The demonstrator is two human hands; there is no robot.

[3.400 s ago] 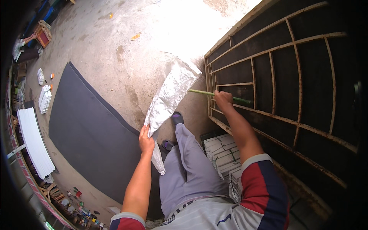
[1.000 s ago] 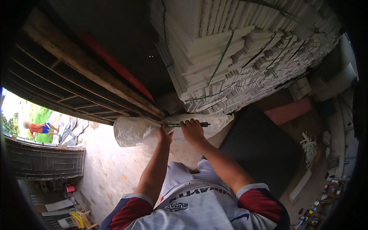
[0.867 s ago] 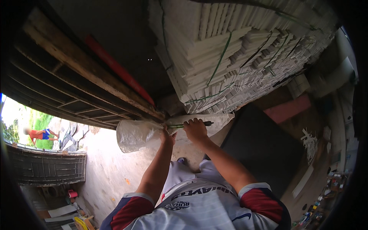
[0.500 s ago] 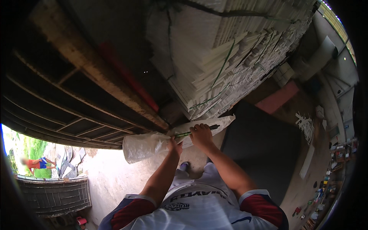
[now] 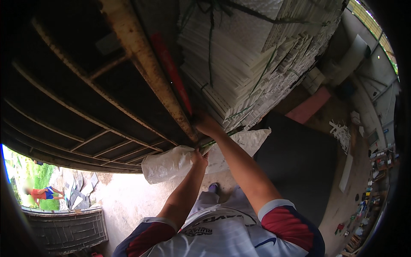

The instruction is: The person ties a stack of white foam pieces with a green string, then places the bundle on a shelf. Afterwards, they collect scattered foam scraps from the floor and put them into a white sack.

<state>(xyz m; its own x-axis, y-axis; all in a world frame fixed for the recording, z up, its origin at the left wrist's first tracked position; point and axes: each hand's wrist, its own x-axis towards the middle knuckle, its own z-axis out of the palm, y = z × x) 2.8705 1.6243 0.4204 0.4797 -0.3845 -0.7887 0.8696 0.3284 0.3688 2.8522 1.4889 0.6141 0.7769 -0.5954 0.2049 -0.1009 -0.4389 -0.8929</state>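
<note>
My left hand (image 5: 200, 158) is closed on a crumpled, translucent white plastic sack (image 5: 169, 164), near a thin green strap (image 5: 209, 144) that runs across it. My right hand (image 5: 207, 124) reaches into the dark gap between a rusty metal frame (image 5: 154, 79) and a tall stack of white strips (image 5: 239, 77). Its fingers are lost in shadow, so what they touch cannot be made out. The sack's other end spreads out to the right, beneath my right forearm. Dark green bands tie the stack.
A large black panel (image 5: 295, 167) lies to the right of the stack. Behind it are a reddish board (image 5: 310, 105) and a heap of white scraps (image 5: 340, 136). Assorted small items line the far right. Outside at left, a person (image 5: 43, 193) stands near broken slabs (image 5: 77, 190).
My right hand has left the strap over the sack and moved forward and left into the gap beside the frame. My left hand stays on the sack. The view has shifted slightly.
</note>
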